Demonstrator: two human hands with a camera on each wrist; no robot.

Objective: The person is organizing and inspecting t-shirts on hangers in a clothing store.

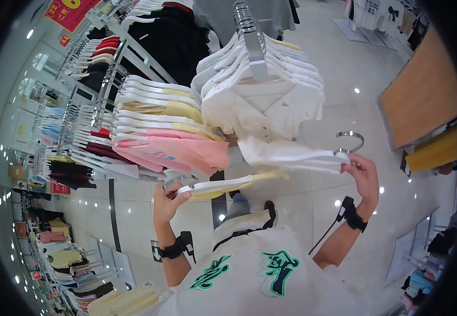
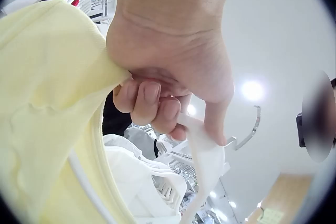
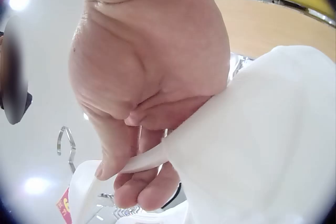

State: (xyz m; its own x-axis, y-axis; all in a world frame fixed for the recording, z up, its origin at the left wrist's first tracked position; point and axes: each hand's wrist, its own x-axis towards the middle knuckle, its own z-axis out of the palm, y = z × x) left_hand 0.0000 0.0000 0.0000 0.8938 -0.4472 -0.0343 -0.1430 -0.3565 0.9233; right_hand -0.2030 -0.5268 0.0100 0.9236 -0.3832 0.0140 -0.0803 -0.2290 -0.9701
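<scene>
My left hand [image 1: 166, 204] pinches a white hanger [image 1: 215, 186] near its metal hook. From that hanger hangs a pale yellow top [image 2: 50, 108], filling the left of the left wrist view. At the right, my right hand [image 1: 364, 176] grips the shoulder of a second white hanger [image 3: 147, 159] between thumb and fingers. A white top [image 3: 262, 140] drapes from it, and in the head view it reaches toward the front of a row of white collared tops [image 1: 291, 108] on a metal arm. Both hangers' hooks are free of any rail.
Left of the white row, pink tops [image 1: 186, 152] and yellow and white tops hang on another rail [image 1: 104, 95]. Behind are black clothes [image 1: 173, 42]. A wooden panel [image 1: 423, 89] stands on the right, with a mustard garment [image 1: 433, 151] below it. Glossy tiled floor [image 1: 339, 116] lies around.
</scene>
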